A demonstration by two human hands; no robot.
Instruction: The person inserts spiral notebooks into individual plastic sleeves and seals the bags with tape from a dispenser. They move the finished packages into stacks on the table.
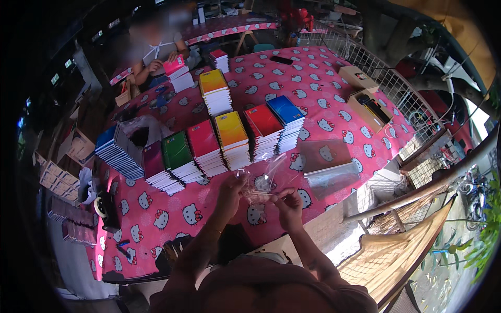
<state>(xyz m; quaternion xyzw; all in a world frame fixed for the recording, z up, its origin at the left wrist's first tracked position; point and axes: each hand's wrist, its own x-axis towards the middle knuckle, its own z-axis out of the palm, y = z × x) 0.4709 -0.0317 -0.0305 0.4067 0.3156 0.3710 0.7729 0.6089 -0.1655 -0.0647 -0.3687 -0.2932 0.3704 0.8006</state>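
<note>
Between my two hands a crinkled clear plastic bag (266,183) is stretched above the near part of the table. Fingers of my left hand (231,192) are closed on its left side. My right hand (288,205) pinches its lower right edge. Just beyond stands a row of spiral notebook stacks: purple (155,160), green (178,150), pink-red (204,140), yellow (230,129), red (264,121) and blue (285,110). Flat clear plastic sleeves (332,181) lie to the right of my right hand.
Another yellow stack (213,82) stands behind the row, a leaning blue one (112,147) at its left. Across the pink patterned table (323,88) a person handles pink notebooks (175,65). A tape dispenser (106,209), a cutter (124,248), open cardboard boxes (369,110) and a phone (282,60) lie around.
</note>
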